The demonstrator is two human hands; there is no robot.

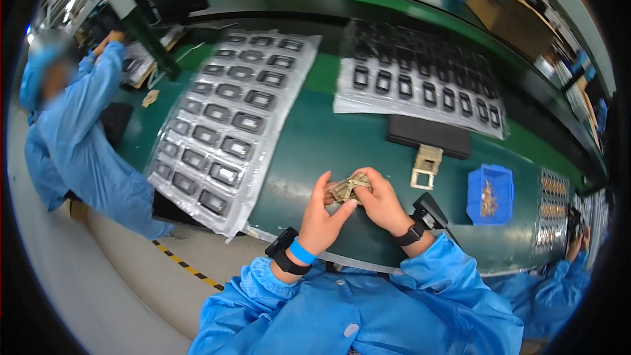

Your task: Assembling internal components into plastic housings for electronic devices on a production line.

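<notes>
Both the left hand [320, 218] and right hand [379, 202] pinch what looks like a small tan part [349, 188], which could slip onto the green table [309, 144] if either grip loosens.

Bright blue smock with elastic cuffs and a white snap button, lower centre of the frame — black wrist devices on both wrists, a blue band on the left.

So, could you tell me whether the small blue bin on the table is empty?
No, the blue bin to the right of the right hand holds a small pile of brownish parts.
</notes>
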